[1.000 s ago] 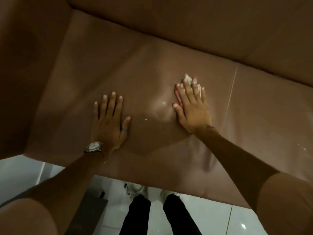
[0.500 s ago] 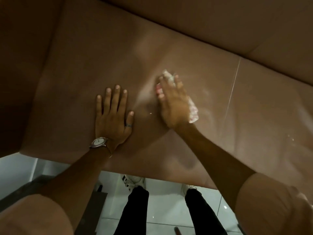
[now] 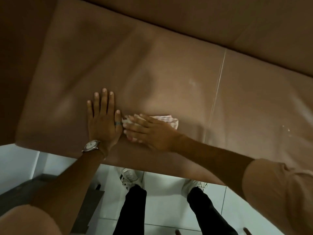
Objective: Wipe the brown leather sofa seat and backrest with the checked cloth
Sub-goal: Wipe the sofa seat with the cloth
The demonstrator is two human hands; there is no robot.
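Note:
The brown leather sofa seat (image 3: 152, 68) fills most of the view, with the backrest (image 3: 203, 19) along the top. My left hand (image 3: 103, 122) lies flat on the seat near its front edge, fingers spread, a watch on the wrist. My right hand (image 3: 149, 131) presses the checked cloth (image 3: 167, 120) flat onto the seat right beside the left thumb. The pale cloth with red lines shows past the knuckles and at the fingertips; the rest is hidden under the hand.
The sofa armrest (image 3: 18, 65) rises at the left. A seam (image 3: 218, 85) divides the seat cushions at the right, with pale specks (image 3: 286, 131) on the right cushion. My legs and white shoes (image 3: 128, 178) stand on white floor tiles below the front edge.
My right hand has slid the cloth from the middle of the seat toward the front edge and leftward, up against my left hand. The left hand stayed planted.

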